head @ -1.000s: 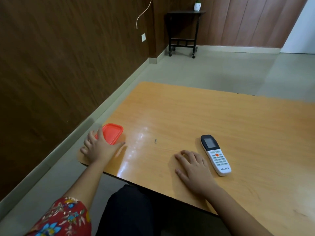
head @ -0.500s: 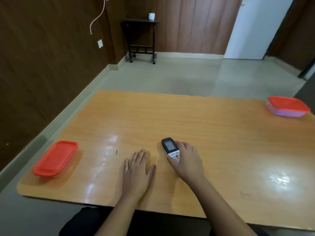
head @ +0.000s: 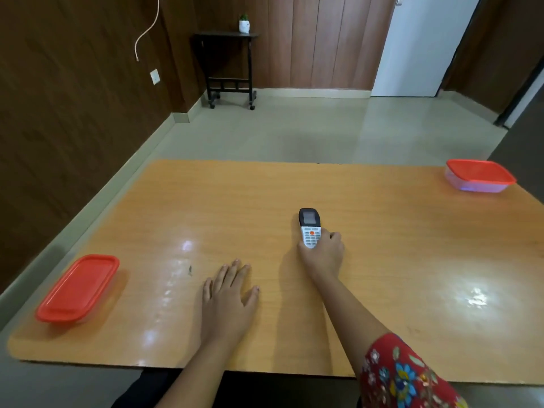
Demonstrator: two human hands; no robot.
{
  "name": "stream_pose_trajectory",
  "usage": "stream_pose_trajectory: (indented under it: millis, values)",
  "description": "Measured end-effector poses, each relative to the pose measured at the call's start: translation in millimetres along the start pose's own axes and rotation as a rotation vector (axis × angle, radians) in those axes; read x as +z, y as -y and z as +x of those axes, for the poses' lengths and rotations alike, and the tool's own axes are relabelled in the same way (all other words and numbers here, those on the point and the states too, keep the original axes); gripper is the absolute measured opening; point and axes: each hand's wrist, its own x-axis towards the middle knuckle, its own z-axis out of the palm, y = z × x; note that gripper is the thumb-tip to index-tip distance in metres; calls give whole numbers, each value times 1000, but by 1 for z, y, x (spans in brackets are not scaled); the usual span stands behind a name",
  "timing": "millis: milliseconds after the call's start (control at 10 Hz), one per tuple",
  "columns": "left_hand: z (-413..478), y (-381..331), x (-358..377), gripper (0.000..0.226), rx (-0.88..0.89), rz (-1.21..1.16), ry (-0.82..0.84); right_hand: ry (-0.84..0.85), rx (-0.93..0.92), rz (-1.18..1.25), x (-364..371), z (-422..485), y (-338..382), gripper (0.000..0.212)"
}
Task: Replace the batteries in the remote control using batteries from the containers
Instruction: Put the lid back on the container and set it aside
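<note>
Head view: right hand curled around lower end of remote, mid-table; lifted or resting, unclear. Left hand flat, fingers spread, empty. Red-lidded containers at near-left and far-right corners.

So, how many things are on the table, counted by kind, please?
Containers with red lids: 2, one near left, one far right
Remote control: 1, gripped by the right hand
Total: 3
</note>
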Motion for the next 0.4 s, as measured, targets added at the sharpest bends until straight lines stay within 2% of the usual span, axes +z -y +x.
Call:
stream_pose_trajectory:
  millis: [300, 400]
  values:
    - [-1, -3, -2, 53, -4, -7, -24, -5, 22, -37, 7, 15, 6, 61]
    - [-1, -3, -3, 53, -11, 13, -21, -6, 19, -50, -1, 0, -5, 78]
